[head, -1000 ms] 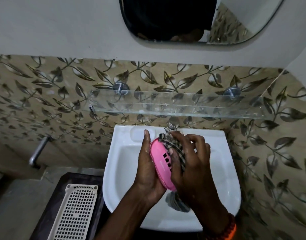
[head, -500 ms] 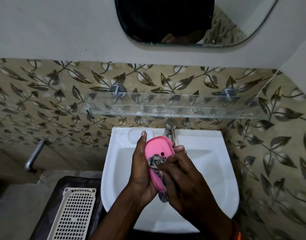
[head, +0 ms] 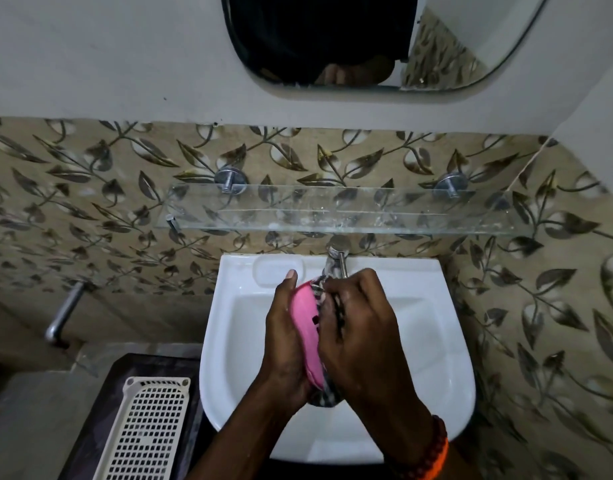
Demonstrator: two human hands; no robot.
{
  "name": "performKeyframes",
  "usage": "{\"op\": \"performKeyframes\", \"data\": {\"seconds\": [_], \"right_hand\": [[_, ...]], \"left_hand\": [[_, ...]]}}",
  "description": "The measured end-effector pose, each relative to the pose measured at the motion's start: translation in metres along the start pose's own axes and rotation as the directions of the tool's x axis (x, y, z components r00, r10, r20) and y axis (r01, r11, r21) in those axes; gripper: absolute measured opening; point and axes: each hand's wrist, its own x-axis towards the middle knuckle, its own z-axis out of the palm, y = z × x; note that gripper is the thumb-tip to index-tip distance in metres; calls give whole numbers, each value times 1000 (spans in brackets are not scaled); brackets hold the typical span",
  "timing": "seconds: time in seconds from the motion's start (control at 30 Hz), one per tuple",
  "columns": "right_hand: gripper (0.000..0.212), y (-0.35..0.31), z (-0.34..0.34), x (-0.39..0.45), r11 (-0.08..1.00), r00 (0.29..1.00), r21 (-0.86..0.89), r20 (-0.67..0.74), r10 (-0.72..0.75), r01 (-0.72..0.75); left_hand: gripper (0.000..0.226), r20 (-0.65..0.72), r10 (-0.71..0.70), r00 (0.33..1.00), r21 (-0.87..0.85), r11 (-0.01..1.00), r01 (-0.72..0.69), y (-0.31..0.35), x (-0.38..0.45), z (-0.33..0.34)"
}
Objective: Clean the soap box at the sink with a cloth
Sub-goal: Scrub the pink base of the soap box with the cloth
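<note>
A pink soap box [head: 307, 332] with small slots is held on edge over the white sink [head: 419, 327]. My left hand [head: 286, 341] grips it from the left, fingers pointing toward the wall. My right hand [head: 362, 336] presses a dark checked cloth [head: 327, 393] against the box's right face. The cloth shows at the box's top end and hangs out below my palm; its middle is hidden under my fingers.
A chrome tap [head: 337, 259] stands at the sink's back rim, just beyond my right fingers. A glass shelf [head: 343, 211] juts out above it, under a mirror [head: 367, 43]. A cream perforated basket [head: 147, 427] lies left of the sink, and a metal pipe [head: 63, 315] sticks out of the wall.
My right hand with the cloth has slid back up along the soap box toward the tap, after being lower half a second ago. My left hand keeps its hold.
</note>
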Motion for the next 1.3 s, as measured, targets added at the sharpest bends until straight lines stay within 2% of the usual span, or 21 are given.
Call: {"op": "performKeyframes", "data": {"seconds": [0.1, 0.17, 0.3, 0.43, 0.53, 0.6, 0.7, 0.8, 0.9, 1.0, 1.07, 1.13, 1.2, 1.3], "right_hand": [[16, -10, 2, -3, 988, 992, 115, 56, -114, 107], [16, -10, 1, -4, 988, 991, 100, 51, -121, 116], [13, -1, -4, 6, 999, 1000, 42, -21, -13, 14], [6, 2, -8, 3, 998, 998, -10, -11, 58, -58], [31, 7, -15, 2, 992, 992, -10, 23, 127, -127], [38, 11, -18, 3, 985, 983, -81, 82, 162, -156], [21, 15, -20, 4, 976, 979, -159, 118, 166, -146], [12, 22, -25, 7, 988, 988, -151, 148, 51, -28], [12, 23, -32, 11, 975, 961, -142, 242, -133, 171], [17, 21, -34, 11, 903, 875, -153, 356, -329, 402], [17, 23, -37, 13, 880, 840, -134, 390, -376, 456], [13, 26, -39, 16, 913, 874, -115, 356, -330, 392], [9, 28, -40, 19, 966, 932, -57, 285, -226, 252], [7, 26, -37, 17, 997, 971, -51, 234, -43, 57]], "left_hand": [[55, -37, -15, 999, 25, 1000, 16, -1, -2, 1], [61, -49, -1, 999, 38, 999, 3, 0, -2, 2], [78, -25, -26, 999, 21, 999, 26, 3, -4, 4], [85, -27, -52, 998, 70, 996, 54, 4, -10, 7], [88, -10, -48, 999, 89, 995, 49, 4, -11, 9], [91, -9, -18, 1000, 155, 988, 19, 5, -14, 10], [109, -95, 77, 992, 371, 928, -36, 5, -15, 10], [121, -115, 168, 979, 631, 774, -59, 5, -15, 15], [128, -109, 125, 986, 679, 734, -18, 4, -15, 15], [98, -92, 87, 992, 650, 760, -6, 1, -18, 10], [93, -81, 75, 994, 660, 751, -3, 2, -21, 9], [115, -107, 100, 989, 697, 717, 3, 4, -23, 11], [136, -116, 132, 984, 726, 688, -7, 8, -23, 11], [142, -104, 185, 977, 738, 673, -49, 12, -27, 14]]}}
